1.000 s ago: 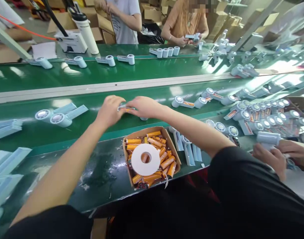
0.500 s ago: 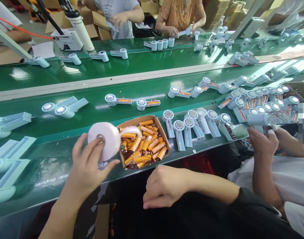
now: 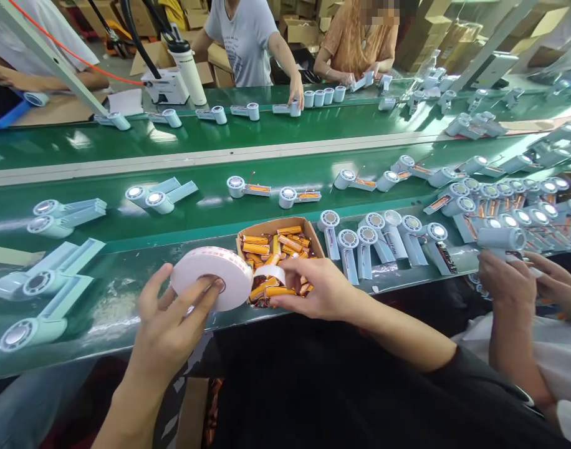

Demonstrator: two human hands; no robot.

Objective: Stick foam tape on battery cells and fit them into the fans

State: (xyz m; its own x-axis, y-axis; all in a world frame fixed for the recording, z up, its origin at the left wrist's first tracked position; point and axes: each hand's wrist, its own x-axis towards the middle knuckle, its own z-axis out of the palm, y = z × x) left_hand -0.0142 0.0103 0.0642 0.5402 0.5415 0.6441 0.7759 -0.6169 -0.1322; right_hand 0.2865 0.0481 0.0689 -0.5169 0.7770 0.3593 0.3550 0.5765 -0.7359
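- Above the bench [image 3: 143, 269], near its front edge, the left hand [image 3: 168, 330] grips a roll of tape [image 3: 208, 265], some fingertips at the centre hole, others behind the left rim.
- Between the hands, 1 short strip [image 3: 270, 272] leaves the roll's right side; its long axis runs left to right.
- The right hand [image 3: 327, 287] is nearer the strip's free end: bent fingers reach it, thumb lower, though I cannot tell whether they pinch it.
- Under the strip sits a cardboard box [image 3: 267, 227] of orange batteries [image 3: 256, 248].
- Just right of the box, pale blue fans [image 3: 348, 239] lie along the bench.
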